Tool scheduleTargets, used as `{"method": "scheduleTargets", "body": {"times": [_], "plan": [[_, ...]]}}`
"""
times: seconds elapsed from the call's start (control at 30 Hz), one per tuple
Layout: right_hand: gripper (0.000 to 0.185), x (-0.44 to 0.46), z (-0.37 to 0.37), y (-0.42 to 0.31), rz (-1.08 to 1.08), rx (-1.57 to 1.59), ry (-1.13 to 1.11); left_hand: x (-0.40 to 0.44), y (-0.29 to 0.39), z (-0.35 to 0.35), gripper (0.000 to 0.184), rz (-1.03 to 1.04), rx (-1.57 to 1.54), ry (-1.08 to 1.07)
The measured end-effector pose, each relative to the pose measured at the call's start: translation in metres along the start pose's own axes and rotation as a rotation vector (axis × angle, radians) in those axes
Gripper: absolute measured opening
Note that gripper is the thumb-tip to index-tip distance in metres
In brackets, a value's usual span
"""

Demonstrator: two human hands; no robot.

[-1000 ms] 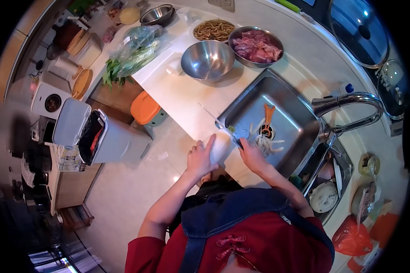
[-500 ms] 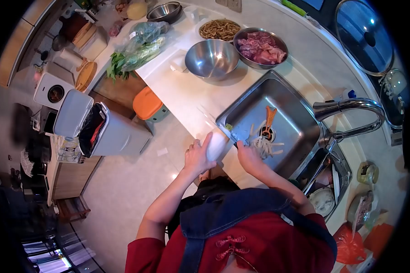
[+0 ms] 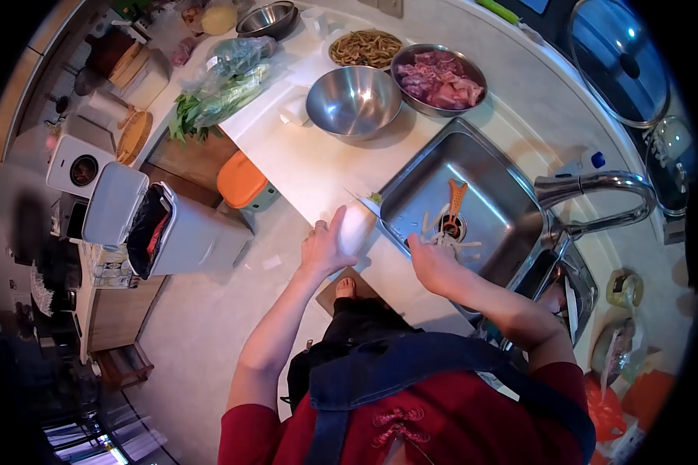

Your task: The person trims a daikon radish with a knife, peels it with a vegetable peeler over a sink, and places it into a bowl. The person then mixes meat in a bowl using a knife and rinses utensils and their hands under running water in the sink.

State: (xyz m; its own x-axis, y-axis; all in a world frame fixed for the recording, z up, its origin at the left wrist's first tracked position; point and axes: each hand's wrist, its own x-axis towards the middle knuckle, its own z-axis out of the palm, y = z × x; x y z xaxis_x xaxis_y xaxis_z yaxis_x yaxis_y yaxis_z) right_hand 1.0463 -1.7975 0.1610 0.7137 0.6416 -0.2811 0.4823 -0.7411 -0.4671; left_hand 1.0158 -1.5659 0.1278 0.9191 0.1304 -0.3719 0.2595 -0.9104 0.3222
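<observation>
A peeled white radish (image 3: 356, 229) lies at the counter's front edge, left of the sink (image 3: 512, 213), with its green end toward the sink. My left hand (image 3: 323, 246) is wrapped round its near side, thumb stretched along it. My right hand (image 3: 433, 262) is closed on a knife, whose handle is mostly hidden. The thin blade (image 3: 372, 204) reaches up and left across the radish's green end. In the sink, an orange peeler (image 3: 457, 200) lies by the drain among pale peel strips (image 3: 467, 244).
Behind are an empty steel bowl (image 3: 354, 102), a bowl of raw meat (image 3: 440, 80) and a plate of brown strips (image 3: 364, 49). Bagged greens (image 3: 233, 97) lie at the left. The faucet (image 3: 597, 186) arches over the sink's right side. An open bin (image 3: 198, 236) stands on the floor.
My left hand and the radish have moved a little up and left. The knife blade now crosses the radish's green end. My right forearm has swung outward to the right.
</observation>
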Motion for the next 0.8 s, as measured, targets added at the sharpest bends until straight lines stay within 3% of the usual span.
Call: {"method": "scheduleTargets", "body": {"times": [0.1,0.33,0.53,0.6,0.8], "plan": [[0.01,0.028,0.006,0.008,0.0,0.029,0.064,0.016,-0.009,-0.004,0.106,0.077,0.031,0.105],[0.013,0.139,0.013,-0.008,0.057,0.133,0.084,0.049,-0.021,-0.03,0.106,0.099,0.015,-0.024],[0.015,0.126,-0.013,-0.014,0.082,0.098,-0.054,0.057,-0.019,-0.044,0.106,0.018,-0.046,-0.083],[0.018,0.112,-0.02,-0.01,0.185,0.07,-0.145,0.063,-0.018,-0.046,0.107,0.028,-0.036,-0.108],[0.024,0.156,0.02,0.003,0.279,0.141,-0.116,0.071,-0.021,-0.053,0.105,0.024,-0.027,-0.163]]}}
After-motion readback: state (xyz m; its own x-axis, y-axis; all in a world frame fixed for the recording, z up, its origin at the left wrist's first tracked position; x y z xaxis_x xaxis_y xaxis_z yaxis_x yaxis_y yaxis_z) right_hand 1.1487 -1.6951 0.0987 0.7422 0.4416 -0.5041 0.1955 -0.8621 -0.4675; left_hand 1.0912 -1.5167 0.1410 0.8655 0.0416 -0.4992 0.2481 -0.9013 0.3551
